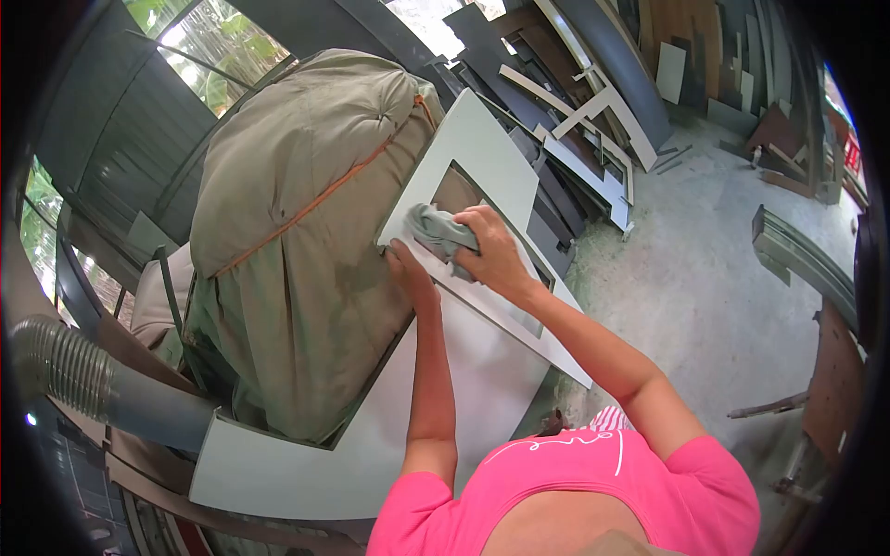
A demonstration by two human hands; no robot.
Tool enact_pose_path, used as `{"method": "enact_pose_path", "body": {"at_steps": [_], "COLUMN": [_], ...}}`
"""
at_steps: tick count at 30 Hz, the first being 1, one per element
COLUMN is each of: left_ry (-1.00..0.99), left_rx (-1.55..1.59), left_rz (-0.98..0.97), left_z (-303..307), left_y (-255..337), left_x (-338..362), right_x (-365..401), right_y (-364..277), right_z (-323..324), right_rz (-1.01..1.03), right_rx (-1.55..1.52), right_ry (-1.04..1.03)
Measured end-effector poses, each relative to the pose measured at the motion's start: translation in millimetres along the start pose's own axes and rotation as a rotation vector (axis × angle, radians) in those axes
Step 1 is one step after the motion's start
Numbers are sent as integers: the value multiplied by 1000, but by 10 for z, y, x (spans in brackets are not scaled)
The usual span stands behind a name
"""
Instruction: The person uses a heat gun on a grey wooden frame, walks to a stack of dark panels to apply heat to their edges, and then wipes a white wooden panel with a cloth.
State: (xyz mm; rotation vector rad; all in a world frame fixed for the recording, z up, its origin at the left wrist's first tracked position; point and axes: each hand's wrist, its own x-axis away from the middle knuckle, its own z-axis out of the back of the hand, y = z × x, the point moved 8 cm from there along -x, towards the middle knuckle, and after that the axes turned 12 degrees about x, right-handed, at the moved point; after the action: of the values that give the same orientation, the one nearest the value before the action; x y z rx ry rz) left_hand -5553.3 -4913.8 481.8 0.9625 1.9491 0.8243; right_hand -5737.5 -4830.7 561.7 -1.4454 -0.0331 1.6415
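My right hand is closed on a crumpled grey cloth, pressed against the face of a white panel. This panel has a rectangular cut-out and stands at a slant in front of me. My left hand grips the panel's near left edge, below the cloth; some of its fingers are hidden. Under the panel lies a larger white board with a notch along its far side.
A big tan fabric bag with an orange seam bulges beside the panel on the left. A ribbed duct runs at far left. Cut boards lean at the back right, by the concrete floor. A metal rail is at right.
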Motion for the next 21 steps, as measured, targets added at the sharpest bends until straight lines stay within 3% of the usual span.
{"method": "enact_pose_path", "body": {"at_steps": [3,4,7,8,11,12,17,21], "left_ry": [-35,-143,-114,7,-23,-79,-38,-40], "left_rx": [-50,-107,119,59,11,53,35,-48], "left_rz": [-105,-140,-107,-117,-45,54,12,-13], "left_z": [-20,55,-188,-324,-566,-549,-913,-1155], "left_y": [-29,-204,-119,27,104,-65,114,229], "left_x": [6,-69,174,249,463,491,823,1016], "right_x": [-121,-129,-160,-224,-435,-525,-1198,-1709], "right_y": [-66,-55,-18,36,357,510,1449,2764], "right_z": [-162,-229,-225,-196,4,91,561,724], "right_rz": [108,180,188,193,160,140,-33,-319], "right_rx": [-28,-14,-26,-33,60,66,119,150], "right_ry": [-14,15,-43,-44,54,79,287,367]}}
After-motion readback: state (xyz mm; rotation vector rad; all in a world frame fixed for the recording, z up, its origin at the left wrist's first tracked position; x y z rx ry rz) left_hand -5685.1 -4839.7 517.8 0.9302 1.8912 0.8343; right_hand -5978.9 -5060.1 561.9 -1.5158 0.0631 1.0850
